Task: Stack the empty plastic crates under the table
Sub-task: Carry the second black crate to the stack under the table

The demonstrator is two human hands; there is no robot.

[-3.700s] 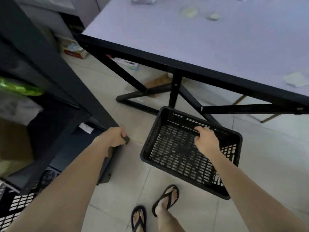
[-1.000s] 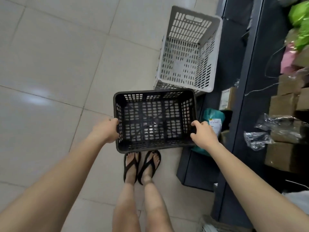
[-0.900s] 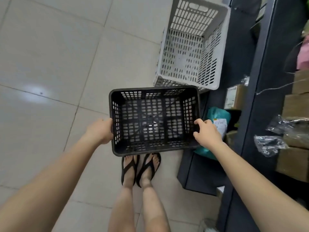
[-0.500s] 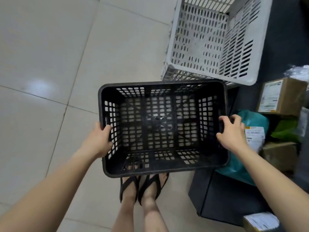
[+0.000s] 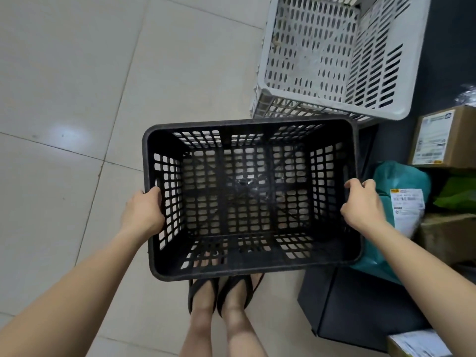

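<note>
bare forearms (image 5: pixel 77 292), bare left hand (image 5: pixel 143 215) and right hand (image 5: pixel 362 206); bare shins (image 5: pixel 201 331); black flip-flops (image 5: pixel 203 289) with wide thong straps, one on each foot.

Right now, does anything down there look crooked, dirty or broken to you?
The white crate sits crooked on a second pale crate, whose edge pokes out beneath its near side, so they are not nested flush. Its floor looks grimy. The black crate looks intact.

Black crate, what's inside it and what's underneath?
The black crate is empty. Through its mesh bottom show pale floor tiles and the toes of both sandalled feet; its ribs cover the rest.
</note>
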